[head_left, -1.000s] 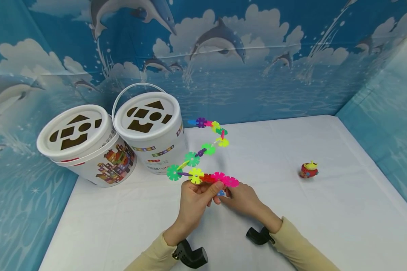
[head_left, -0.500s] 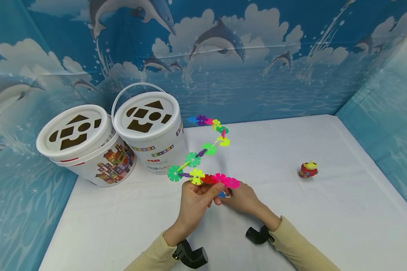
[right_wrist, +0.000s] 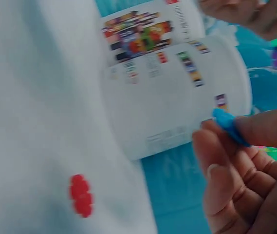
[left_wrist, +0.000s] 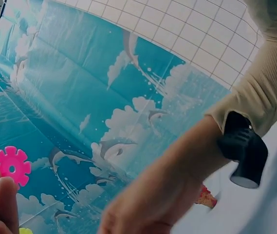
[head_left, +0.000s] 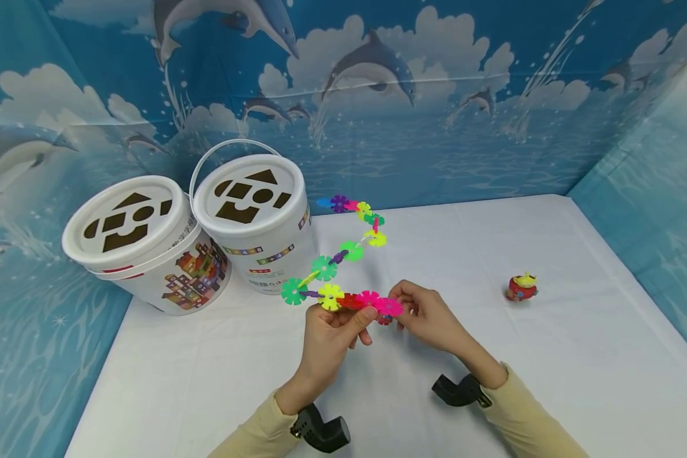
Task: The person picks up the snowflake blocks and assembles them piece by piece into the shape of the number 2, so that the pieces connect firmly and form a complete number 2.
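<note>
In the head view my left hand (head_left: 332, 340) pinches a chain of interlocking flower-shaped plastic discs (head_left: 324, 268) near its pink end. The chain curves up and back in several colours, away from the table. A pink disc (left_wrist: 22, 168) sticks out past the left fingertips in the left wrist view. My right hand (head_left: 432, 318) is just right of that end. Between its thumb and forefinger it holds a blue disc (right_wrist: 230, 127), seen edge-on in the right wrist view. A red disc (right_wrist: 82, 196) lies on the white cloth, mostly hidden behind the chain in the head view.
Two white lidded buckets (head_left: 250, 194) with shape cutouts stand at the back left, the left one (head_left: 127, 219) tilted. A small red toy with a yellow top (head_left: 521, 287) sits on the right of the white table (head_left: 549, 381). A blue dolphin-print curtain (head_left: 435, 152) encloses the back and sides.
My right hand has drawn back from under the pink end to its right, and lifted slightly, taking the blue disc along. The left hand and chain stay nearly still.
</note>
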`<state>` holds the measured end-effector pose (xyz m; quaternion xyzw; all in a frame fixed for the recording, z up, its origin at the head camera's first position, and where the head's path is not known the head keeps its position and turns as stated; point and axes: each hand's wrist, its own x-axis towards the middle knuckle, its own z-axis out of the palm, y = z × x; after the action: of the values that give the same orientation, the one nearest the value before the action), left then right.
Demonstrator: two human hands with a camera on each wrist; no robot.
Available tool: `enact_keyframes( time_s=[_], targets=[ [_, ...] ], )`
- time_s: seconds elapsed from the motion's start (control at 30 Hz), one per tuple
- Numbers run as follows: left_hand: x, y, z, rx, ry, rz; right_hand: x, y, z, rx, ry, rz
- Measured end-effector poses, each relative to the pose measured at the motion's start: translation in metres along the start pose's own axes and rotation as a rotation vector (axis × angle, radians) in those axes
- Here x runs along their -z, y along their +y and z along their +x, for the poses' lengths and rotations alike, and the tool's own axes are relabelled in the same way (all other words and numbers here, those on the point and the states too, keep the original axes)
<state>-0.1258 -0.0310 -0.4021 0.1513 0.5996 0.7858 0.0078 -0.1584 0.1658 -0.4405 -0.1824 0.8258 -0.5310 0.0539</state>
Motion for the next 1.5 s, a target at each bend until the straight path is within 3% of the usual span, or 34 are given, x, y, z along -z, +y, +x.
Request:
enact_keyframes(
  time_s=[0.1, 0.23, 0.4, 0.8, 1.1, 1.33, 1.5],
  targets=[
    [0.000, 0.002, 0.000, 0.012, 0.007, 0.019, 0.012, -0.015, -0.006, 0.046, 0.066, 0.124],
    [0.001, 0.003, 0.001, 0.029, 0.018, 0.030, 0.023, -0.034, -0.015, 0.203, 0.164, 0.228],
    [0.001, 0.003, 0.001, 0.044, 0.031, 0.027, 0.026, -0.046, -0.024, 0.348, 0.205, 0.312],
    [0.001, 0.003, 0.000, 0.069, 0.045, 0.010, 0.021, -0.054, -0.030, 0.389, 0.287, 0.252],
    [0.000, 0.003, -0.001, 0.068, 0.043, 0.001, 0.022, -0.051, -0.030, 0.516, 0.256, 0.235],
    [0.000, 0.002, -0.001, 0.073, 0.039, -0.026, 0.019, -0.048, -0.028, 0.626, 0.284, 0.246],
    [0.000, 0.002, -0.001, 0.067, 0.034, -0.027, 0.018, -0.047, -0.027, 0.652, 0.289, 0.274]
  ],
)
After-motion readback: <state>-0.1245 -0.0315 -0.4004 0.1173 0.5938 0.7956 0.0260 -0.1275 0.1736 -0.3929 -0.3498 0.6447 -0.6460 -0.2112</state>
